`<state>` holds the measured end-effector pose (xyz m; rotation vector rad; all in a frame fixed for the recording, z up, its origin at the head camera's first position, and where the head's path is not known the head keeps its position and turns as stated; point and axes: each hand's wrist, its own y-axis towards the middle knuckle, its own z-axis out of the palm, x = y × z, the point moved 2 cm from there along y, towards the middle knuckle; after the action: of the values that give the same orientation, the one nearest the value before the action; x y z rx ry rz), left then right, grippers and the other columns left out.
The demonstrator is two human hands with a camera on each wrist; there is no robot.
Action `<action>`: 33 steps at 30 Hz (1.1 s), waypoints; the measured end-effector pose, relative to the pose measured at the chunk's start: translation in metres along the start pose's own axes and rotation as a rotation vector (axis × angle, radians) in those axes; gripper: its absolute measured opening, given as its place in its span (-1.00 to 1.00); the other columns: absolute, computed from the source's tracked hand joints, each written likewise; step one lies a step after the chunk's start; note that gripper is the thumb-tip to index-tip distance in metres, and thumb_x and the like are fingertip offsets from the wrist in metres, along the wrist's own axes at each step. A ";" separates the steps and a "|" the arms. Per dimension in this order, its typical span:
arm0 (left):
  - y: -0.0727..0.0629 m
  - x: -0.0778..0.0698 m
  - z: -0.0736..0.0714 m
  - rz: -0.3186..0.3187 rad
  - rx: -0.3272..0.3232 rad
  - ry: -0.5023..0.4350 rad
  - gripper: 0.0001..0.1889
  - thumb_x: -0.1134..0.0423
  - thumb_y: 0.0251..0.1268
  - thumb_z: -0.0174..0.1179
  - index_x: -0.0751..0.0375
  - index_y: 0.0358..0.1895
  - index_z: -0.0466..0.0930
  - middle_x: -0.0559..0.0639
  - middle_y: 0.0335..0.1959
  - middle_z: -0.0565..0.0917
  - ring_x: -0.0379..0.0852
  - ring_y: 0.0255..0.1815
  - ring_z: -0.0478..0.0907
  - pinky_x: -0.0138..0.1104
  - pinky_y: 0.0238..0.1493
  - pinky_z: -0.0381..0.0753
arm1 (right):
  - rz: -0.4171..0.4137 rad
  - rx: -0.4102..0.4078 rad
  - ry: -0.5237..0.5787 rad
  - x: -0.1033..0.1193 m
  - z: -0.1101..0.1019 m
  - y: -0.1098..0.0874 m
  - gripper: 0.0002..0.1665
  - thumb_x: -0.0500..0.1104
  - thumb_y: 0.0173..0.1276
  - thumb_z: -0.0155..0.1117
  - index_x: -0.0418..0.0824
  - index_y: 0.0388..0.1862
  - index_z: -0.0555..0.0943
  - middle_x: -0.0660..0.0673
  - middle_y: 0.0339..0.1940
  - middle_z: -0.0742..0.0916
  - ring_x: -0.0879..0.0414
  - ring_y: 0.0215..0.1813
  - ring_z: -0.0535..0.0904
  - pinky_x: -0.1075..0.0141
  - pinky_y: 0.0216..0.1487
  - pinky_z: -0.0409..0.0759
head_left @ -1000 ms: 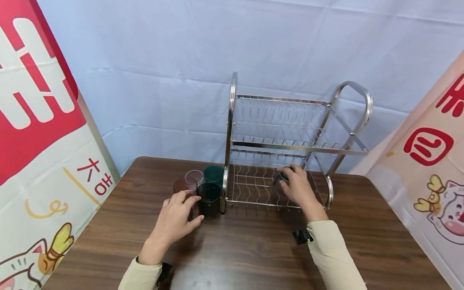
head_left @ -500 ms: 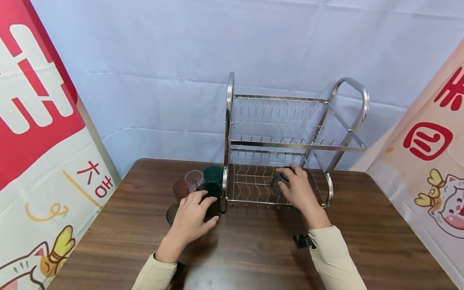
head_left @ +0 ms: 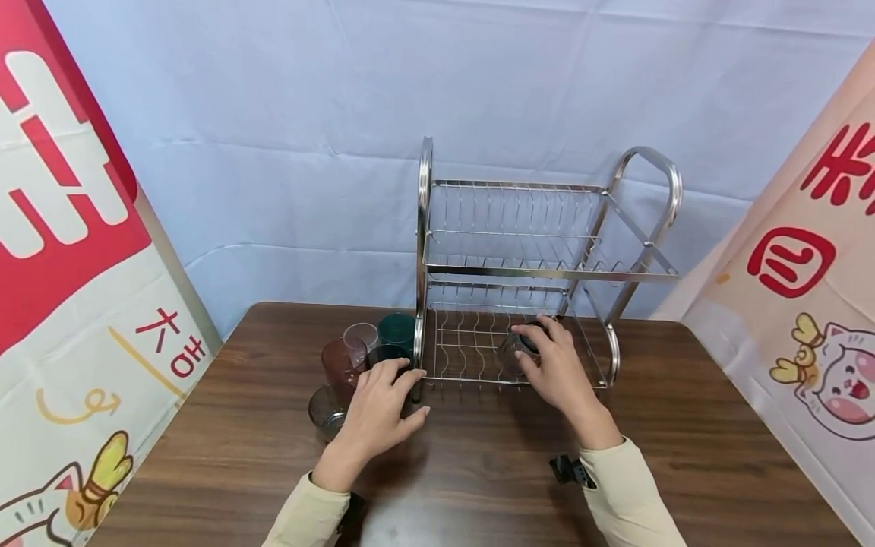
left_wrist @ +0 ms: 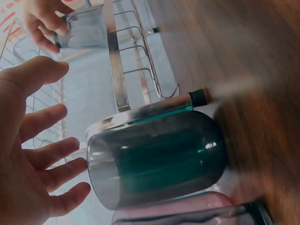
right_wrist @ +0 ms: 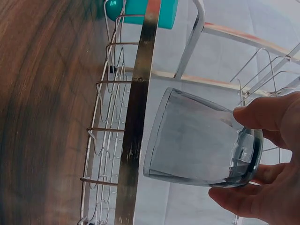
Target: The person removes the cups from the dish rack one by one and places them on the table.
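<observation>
My right hand (head_left: 557,368) grips a grey-tinted drinking glass (right_wrist: 192,140) near its thick base. The glass is upside down, its rim facing the lower tier of the metal dish rack (head_left: 522,271). In the right wrist view the thumb is on one side and fingers on the other. Left of the rack, my left hand (head_left: 383,403) hovers by an upright dark grey glass (left_wrist: 159,168), fingers spread and fingertips close to its rim. The left hand holds nothing and partly hides that glass in the head view.
Beside the dark glass stand a teal glass (head_left: 396,328), a clear pinkish glass (head_left: 361,334), a reddish glass (head_left: 342,363) and a smoky glass (head_left: 326,410). They are on the brown wooden table (head_left: 478,471). A pale cloth (head_left: 307,175) hangs behind.
My left hand has moved right, from over the smoky glass to the dark grey glass by the rack. The right hand keeps its grip, its glass slightly nearer the rack's front left.
</observation>
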<state>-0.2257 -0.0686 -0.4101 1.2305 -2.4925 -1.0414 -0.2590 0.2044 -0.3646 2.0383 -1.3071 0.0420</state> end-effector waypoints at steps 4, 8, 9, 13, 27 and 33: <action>0.004 -0.003 0.005 0.008 -0.025 0.003 -0.52 0.04 -0.04 0.34 0.16 0.00 0.58 0.19 0.02 0.49 0.11 0.06 0.40 0.03 -0.08 0.38 | 0.000 -0.007 0.013 0.004 -0.002 -0.002 -0.58 -0.32 0.20 0.30 -0.24 0.07 0.55 -0.48 0.23 0.35 -0.44 0.24 0.19 -0.25 0.08 0.23; 0.006 -0.008 0.012 0.000 -0.046 0.024 -0.51 0.00 -0.03 0.32 0.13 0.00 0.58 0.17 0.01 0.49 0.10 0.04 0.41 0.02 -0.09 0.37 | 0.004 -0.013 0.031 0.009 -0.005 -0.006 -0.57 -0.33 0.17 0.32 -0.24 0.07 0.56 -0.47 0.21 0.37 -0.42 0.21 0.23 -0.25 0.08 0.23; 0.007 -0.010 0.013 0.000 -0.053 0.026 -0.51 0.00 -0.04 0.32 0.12 0.00 0.58 0.16 0.01 0.50 0.10 0.03 0.41 0.02 -0.09 0.37 | 0.001 -0.016 0.036 0.010 -0.005 -0.007 -0.57 -0.33 0.17 0.33 -0.24 0.06 0.56 -0.47 0.20 0.38 -0.42 0.21 0.24 -0.26 0.07 0.23; 0.010 -0.013 0.015 -0.010 -0.086 -0.001 -0.50 0.03 -0.09 0.37 0.11 0.00 0.58 0.16 -0.01 0.50 0.10 0.01 0.43 0.01 -0.10 0.39 | -0.024 -0.038 0.051 0.013 -0.003 -0.011 -0.56 -0.35 0.14 0.35 -0.24 0.05 0.57 -0.46 0.17 0.41 -0.39 0.20 0.28 -0.26 0.05 0.24; 0.013 -0.023 0.026 -0.223 -0.007 -0.366 -0.36 0.01 -0.02 0.37 0.09 0.19 0.45 0.08 0.11 0.43 -0.02 0.07 0.43 -0.10 -0.08 0.49 | -0.074 -0.109 0.157 0.024 0.001 -0.028 -0.51 -0.32 0.08 0.41 -0.19 0.05 0.58 -0.36 0.11 0.50 -0.26 0.11 0.43 -0.18 -0.06 0.36; 0.015 -0.022 0.035 -0.253 -0.012 -0.553 -0.31 0.08 -0.09 0.43 0.08 0.21 0.42 0.00 0.11 0.43 -0.06 0.08 0.42 -0.10 0.00 0.44 | -0.050 -0.112 0.209 0.029 0.001 -0.032 -0.52 -0.30 0.11 0.40 -0.19 0.05 0.56 -0.35 0.12 0.49 -0.23 0.04 0.48 -0.03 -0.21 0.51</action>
<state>-0.2359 -0.0275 -0.4224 1.4407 -2.7494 -1.6526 -0.2195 0.1887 -0.3714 1.9146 -1.1045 0.1517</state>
